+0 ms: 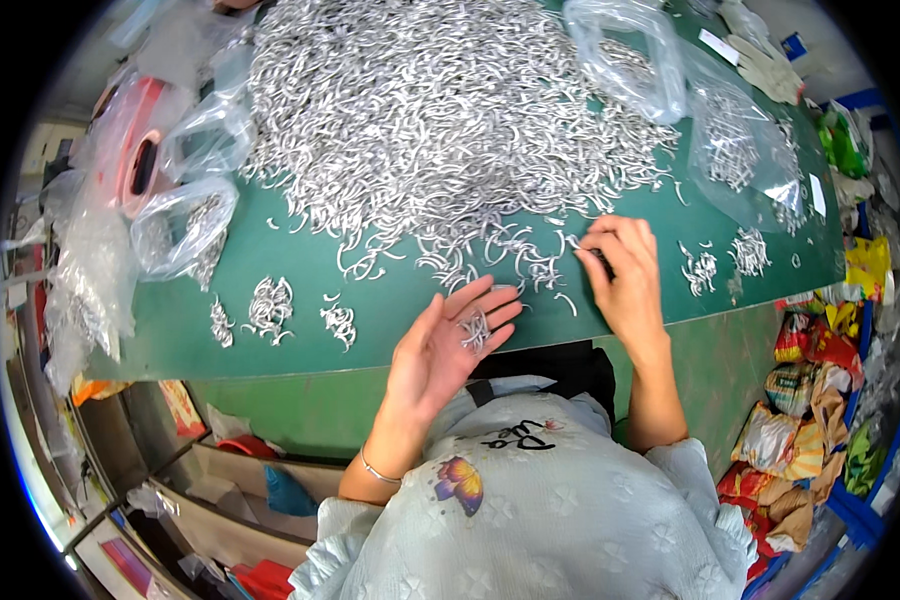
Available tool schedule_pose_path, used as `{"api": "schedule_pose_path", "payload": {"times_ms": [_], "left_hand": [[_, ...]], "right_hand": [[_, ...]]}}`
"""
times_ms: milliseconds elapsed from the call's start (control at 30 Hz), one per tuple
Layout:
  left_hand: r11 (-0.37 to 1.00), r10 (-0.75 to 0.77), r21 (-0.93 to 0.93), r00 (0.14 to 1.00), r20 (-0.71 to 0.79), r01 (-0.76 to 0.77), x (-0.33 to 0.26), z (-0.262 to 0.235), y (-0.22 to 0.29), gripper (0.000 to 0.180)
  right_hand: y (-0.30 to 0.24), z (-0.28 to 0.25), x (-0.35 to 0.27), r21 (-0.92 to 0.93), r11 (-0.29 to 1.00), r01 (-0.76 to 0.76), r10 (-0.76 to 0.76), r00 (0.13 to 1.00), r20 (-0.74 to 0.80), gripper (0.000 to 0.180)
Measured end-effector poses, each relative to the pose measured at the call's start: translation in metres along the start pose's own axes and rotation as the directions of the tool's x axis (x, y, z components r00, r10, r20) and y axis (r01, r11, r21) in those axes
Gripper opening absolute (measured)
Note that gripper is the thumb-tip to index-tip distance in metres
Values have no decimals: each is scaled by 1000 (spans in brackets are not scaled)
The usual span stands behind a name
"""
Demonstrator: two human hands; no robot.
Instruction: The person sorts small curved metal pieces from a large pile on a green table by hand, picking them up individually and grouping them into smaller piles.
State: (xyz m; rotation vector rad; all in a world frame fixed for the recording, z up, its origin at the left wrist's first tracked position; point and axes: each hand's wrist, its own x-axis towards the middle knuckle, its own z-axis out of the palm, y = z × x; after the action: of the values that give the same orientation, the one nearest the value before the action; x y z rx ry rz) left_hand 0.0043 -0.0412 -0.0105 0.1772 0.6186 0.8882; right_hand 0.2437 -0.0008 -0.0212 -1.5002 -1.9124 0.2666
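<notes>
A big heap of small silvery curved metal pieces (420, 120) covers the far middle of the green table (390, 345), thinning out to loose bits at its near side. My left hand (445, 345) is palm up near the table's front edge, fingers stretched, with several curved metal pieces (475, 331) lying in it. My right hand (625, 275) is over the table right of the loose pieces, thumb and fingers pinched on what looks like one curved metal piece (573, 241). A single piece (567, 303) lies between the hands.
Small sorted-looking piles (270, 305) lie at the left, others (699, 270) at the right. Clear plastic bags (185, 230) with pieces stand left, another bag (735, 150) right. A pink-red object (142, 150) is under plastic. Colourful packages (785, 430) fill the right side; drawers (240, 500) are below left.
</notes>
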Motion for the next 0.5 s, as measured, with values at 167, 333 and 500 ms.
{"api": "schedule_pose_path", "payload": {"times_ms": [167,333,500], "left_hand": [[981,-10,-195,997,71,24,2,2,2,61],[971,7,-238,997,81,13,-3,1,5,60],[970,36,-243,997,71,-18,-11,-5,6,58]], "right_hand": [[4,2,-5,47,998,-43,42,999,26,15],[-3,0,-5,31,998,-58,59,998,-28,23],[0,-3,-13,-34,992,-124,126,989,72,31]]}}
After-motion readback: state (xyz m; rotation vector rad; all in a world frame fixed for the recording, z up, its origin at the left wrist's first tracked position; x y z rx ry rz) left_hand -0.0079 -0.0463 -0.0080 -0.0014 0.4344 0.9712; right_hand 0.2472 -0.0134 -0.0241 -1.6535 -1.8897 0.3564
